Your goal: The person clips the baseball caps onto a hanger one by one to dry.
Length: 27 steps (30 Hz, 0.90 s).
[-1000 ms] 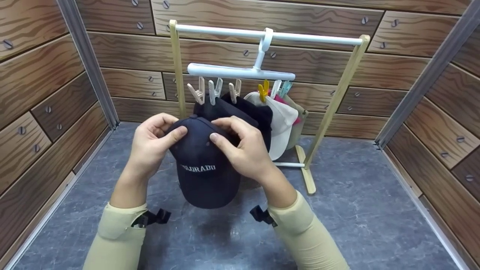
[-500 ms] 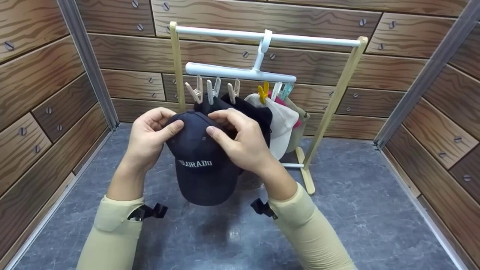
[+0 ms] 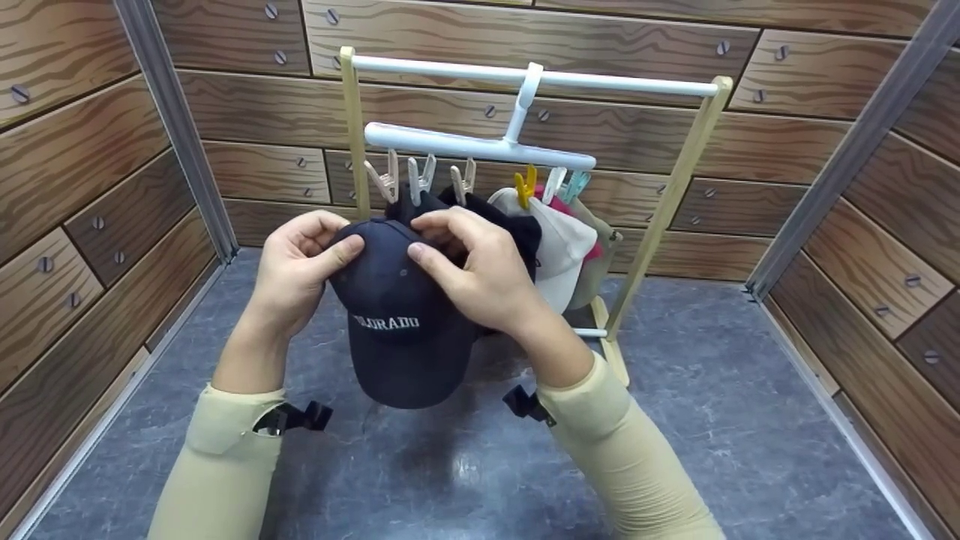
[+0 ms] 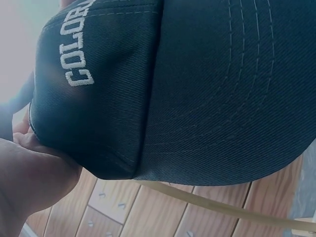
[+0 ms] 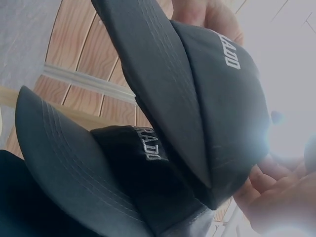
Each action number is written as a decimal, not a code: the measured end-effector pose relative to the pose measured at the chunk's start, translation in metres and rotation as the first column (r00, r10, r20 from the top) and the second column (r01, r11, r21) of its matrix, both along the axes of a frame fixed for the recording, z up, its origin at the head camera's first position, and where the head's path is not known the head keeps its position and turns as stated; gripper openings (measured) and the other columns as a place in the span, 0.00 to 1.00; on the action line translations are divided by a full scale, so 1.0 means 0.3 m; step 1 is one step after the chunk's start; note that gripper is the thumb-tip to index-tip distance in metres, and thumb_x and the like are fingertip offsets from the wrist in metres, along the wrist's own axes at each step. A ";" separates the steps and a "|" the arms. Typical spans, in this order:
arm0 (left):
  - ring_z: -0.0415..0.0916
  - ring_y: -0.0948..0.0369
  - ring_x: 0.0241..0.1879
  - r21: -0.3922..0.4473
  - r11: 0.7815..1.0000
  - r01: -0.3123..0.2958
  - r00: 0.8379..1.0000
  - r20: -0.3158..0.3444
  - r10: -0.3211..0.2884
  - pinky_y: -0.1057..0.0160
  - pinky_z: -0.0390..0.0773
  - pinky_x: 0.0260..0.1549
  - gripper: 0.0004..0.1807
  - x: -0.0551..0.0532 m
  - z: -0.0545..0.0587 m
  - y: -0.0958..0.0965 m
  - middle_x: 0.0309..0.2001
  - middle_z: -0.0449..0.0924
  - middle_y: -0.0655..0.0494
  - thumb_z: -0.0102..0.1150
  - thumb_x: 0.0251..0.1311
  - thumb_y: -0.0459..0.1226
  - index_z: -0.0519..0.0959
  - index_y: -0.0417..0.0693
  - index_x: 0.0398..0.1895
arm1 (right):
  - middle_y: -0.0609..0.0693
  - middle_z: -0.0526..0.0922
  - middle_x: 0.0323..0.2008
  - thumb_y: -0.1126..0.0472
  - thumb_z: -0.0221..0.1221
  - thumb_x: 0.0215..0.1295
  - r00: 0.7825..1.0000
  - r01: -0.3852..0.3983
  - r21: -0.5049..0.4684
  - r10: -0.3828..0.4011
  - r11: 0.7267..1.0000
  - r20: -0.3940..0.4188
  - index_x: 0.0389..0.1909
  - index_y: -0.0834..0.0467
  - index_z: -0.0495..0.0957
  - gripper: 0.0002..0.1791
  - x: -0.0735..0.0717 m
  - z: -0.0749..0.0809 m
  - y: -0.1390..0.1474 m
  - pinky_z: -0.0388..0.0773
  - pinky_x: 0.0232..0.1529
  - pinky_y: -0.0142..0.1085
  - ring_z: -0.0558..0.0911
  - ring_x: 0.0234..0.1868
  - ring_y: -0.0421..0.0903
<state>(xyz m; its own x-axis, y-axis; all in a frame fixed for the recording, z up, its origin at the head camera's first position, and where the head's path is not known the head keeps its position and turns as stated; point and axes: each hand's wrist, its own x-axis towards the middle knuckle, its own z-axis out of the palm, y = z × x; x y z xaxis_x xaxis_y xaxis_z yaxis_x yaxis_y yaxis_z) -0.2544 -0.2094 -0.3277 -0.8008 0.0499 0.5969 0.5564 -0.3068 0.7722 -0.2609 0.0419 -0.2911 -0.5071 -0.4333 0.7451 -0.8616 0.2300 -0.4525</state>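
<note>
A navy baseball cap (image 3: 401, 360) with white "COLORADO" lettering is held up in front of the rack, brim toward me and downward. My left hand (image 3: 292, 270) pinches the left side of its crown, thumb on the front. On the other side, my right hand (image 3: 487, 270) grips the crown between thumb and fingers. Part of the lettering shows upside of the brim (image 4: 217, 108) in the left wrist view. Right behind, the right wrist view shows another dark cap (image 5: 64, 158) with similar white lettering. Several clothespins, including a yellow one (image 3: 525, 187), hang above the hands from a white hanger (image 3: 480, 144).
A wooden rack (image 3: 667, 217) with a white top rail (image 3: 622, 82) carries the hanger. Clipped caps hang from it: dark ones at left, a white cap (image 3: 555, 240) and an olive cap (image 3: 600, 262) at right. Wood-patterned walls (image 3: 862, 247) enclose the grey marbled floor (image 3: 697, 420).
Both hands and the navy cap have moved slightly up and left, nearer the left clothespins. The hanger has swung a little. The grip on the cap stays the same.
</note>
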 end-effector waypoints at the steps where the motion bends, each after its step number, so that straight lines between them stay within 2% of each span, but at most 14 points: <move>1: 0.87 0.60 0.34 0.002 1.000 0.002 1.000 0.002 -0.002 0.65 0.86 0.34 0.06 -0.002 -0.003 -0.004 0.34 0.89 0.50 0.69 0.70 0.21 0.87 0.38 0.39 | 0.52 0.89 0.44 0.61 0.69 0.78 1.000 0.006 0.006 -0.006 1.000 -0.007 0.57 0.65 0.87 0.14 -0.003 0.006 -0.004 0.85 0.45 0.38 0.87 0.44 0.42; 5: 0.88 0.60 0.34 0.013 1.000 -0.001 1.000 0.014 0.001 0.65 0.86 0.34 0.06 -0.009 -0.016 -0.019 0.34 0.89 0.49 0.68 0.70 0.20 0.87 0.37 0.39 | 0.53 0.89 0.43 0.59 0.69 0.78 0.999 0.045 0.031 -0.044 0.999 -0.023 0.57 0.64 0.87 0.15 -0.015 0.033 -0.023 0.85 0.44 0.39 0.86 0.41 0.43; 10: 0.87 0.60 0.33 0.013 1.000 -0.010 1.000 0.018 0.009 0.65 0.86 0.34 0.06 -0.013 -0.028 -0.033 0.34 0.89 0.50 0.68 0.70 0.21 0.87 0.38 0.39 | 0.53 0.89 0.43 0.55 0.70 0.78 0.993 0.116 0.049 -0.116 0.992 -0.002 0.59 0.64 0.86 0.18 -0.034 0.072 -0.060 0.84 0.45 0.37 0.87 0.40 0.44; 15: 0.87 0.60 0.33 0.011 1.000 -0.005 1.000 0.008 0.005 0.65 0.86 0.34 0.05 -0.014 -0.032 -0.041 0.34 0.89 0.50 0.69 0.70 0.21 0.87 0.37 0.39 | 0.51 0.89 0.41 0.50 0.71 0.78 0.974 0.225 0.084 -0.225 0.971 -0.008 0.60 0.62 0.86 0.22 -0.061 0.114 -0.106 0.82 0.47 0.38 0.87 0.40 0.44; 18: 0.88 0.60 0.33 0.010 1.000 0.000 1.000 0.006 0.000 0.65 0.86 0.34 0.04 -0.014 -0.034 -0.046 0.34 0.89 0.50 0.69 0.70 0.22 0.87 0.36 0.39 | 0.49 0.90 0.39 0.45 0.72 0.76 0.949 0.314 0.127 -0.310 0.941 -0.051 0.61 0.61 0.86 0.25 -0.079 0.130 -0.134 0.82 0.46 0.41 0.88 0.40 0.45; 22: 0.88 0.60 0.33 0.011 1.000 0.001 1.000 0.006 -0.001 0.65 0.86 0.34 0.04 -0.014 -0.037 -0.054 0.34 0.89 0.50 0.69 0.70 0.21 0.87 0.36 0.39 | 0.48 0.90 0.38 0.40 0.71 0.76 0.902 0.430 0.173 -0.412 0.886 -0.131 0.62 0.58 0.87 0.28 -0.096 0.144 -0.168 0.83 0.43 0.45 0.88 0.39 0.46; 27: 0.88 0.60 0.33 0.006 1.000 -0.004 1.000 0.008 0.004 0.65 0.86 0.33 0.06 -0.015 -0.039 -0.060 0.33 0.89 0.50 0.68 0.69 0.20 0.87 0.37 0.39 | 0.45 0.90 0.33 0.35 0.69 0.75 0.849 0.525 0.216 -0.487 0.823 -0.206 0.64 0.58 0.86 0.32 -0.113 0.150 -0.195 0.84 0.38 0.47 0.89 0.36 0.48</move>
